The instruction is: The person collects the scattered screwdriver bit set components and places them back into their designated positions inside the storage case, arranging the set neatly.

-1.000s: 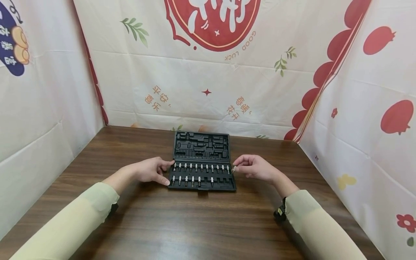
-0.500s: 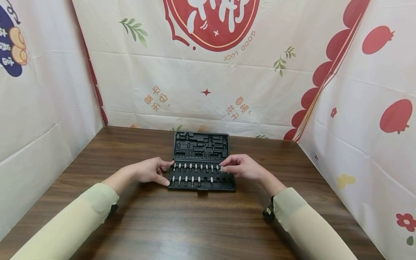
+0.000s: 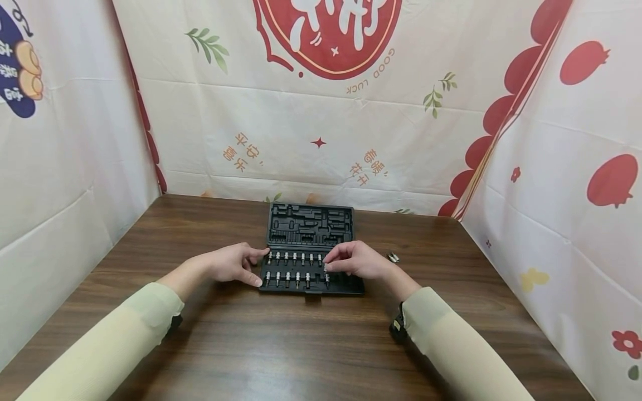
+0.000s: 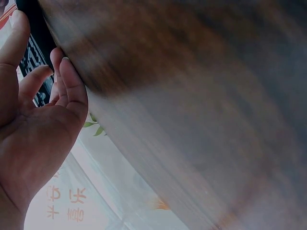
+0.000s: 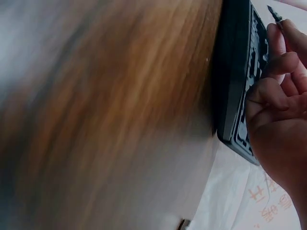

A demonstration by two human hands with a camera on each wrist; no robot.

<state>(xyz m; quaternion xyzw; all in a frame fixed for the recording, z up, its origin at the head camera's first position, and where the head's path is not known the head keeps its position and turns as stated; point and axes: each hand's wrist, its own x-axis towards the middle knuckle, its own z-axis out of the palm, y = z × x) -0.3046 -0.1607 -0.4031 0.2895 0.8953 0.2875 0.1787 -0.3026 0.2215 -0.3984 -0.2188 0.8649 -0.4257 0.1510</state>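
A black case (image 3: 335, 288) lies unfolded on the table, with silver bit sockets (image 3: 298, 278) standing in two rows in its near half. My left hand (image 3: 233, 263) rests at the case's left edge, thumb at the front corner and index finger near the hinge. My right hand (image 3: 358, 260) is above the right part of the rows. Between its thumb and index fingertips it pinches a bit socket (image 5: 274, 13), whose dark tip sticks out in the right wrist view. That hand hides the right end of the back row.
Small silver bit sockets (image 3: 393, 257) lie on the wooden table (image 3: 281, 351) to the right of the case. The case's far half (image 3: 311, 224) has moulded recesses. Printed cloth (image 3: 311, 117) hangs behind the table and on both sides.
My right hand has moved left from the case's right edge to over the rows, uncovering the loose bit sockets on the table. My left hand has stayed at the case's left edge.
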